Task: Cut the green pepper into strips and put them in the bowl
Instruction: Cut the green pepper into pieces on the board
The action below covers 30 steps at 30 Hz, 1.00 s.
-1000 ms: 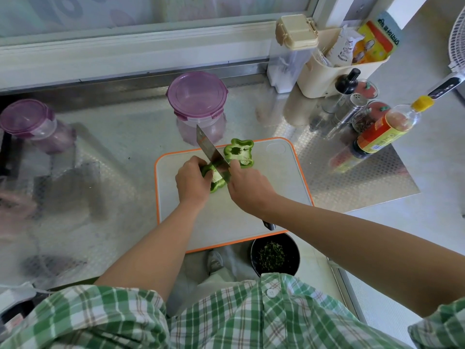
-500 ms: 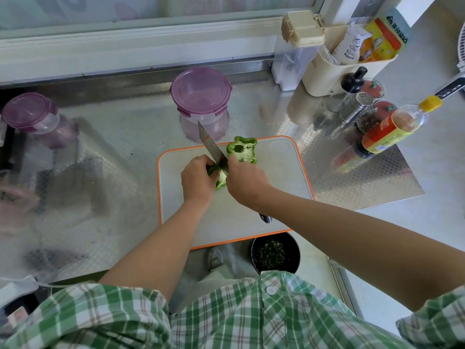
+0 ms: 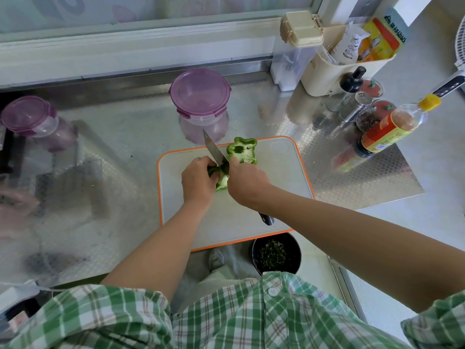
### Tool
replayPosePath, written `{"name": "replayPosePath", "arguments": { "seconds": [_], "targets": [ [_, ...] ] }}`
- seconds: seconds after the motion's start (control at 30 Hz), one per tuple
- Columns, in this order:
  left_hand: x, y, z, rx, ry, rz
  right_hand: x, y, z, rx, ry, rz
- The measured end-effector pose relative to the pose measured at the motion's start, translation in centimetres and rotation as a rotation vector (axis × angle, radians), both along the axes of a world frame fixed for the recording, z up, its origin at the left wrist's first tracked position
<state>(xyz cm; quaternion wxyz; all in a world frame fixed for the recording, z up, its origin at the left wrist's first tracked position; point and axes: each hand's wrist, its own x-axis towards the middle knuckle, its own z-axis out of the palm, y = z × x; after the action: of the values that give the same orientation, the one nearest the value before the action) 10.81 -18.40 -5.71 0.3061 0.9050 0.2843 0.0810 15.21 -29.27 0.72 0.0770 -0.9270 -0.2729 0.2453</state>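
left hand [image 3: 198, 183] grips pepper piece [image 3: 221, 183] | right hand [image 3: 247, 183] grips knife [image 3: 213, 149] | blade on piece

I see a stainless-steel bench [image 3: 113, 152] with an embossed dot pattern, shining under soft daylight. Behind it runs a white frame [image 3: 125, 46] below a frosted window [image 3: 151, 8]. Pale floor [image 3: 314, 258] shows past the bench's near edge.
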Motion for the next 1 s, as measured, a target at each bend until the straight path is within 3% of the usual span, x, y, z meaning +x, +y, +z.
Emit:
{"name": "replayPosePath", "arguments": {
  "seconds": [1.0],
  "targets": [
    [0.3, -0.5, -0.4, 0.139, 0.107, 0.036, 0.4, -1.0, 0.7, 0.005, 0.064, 0.001]
  ]
}}
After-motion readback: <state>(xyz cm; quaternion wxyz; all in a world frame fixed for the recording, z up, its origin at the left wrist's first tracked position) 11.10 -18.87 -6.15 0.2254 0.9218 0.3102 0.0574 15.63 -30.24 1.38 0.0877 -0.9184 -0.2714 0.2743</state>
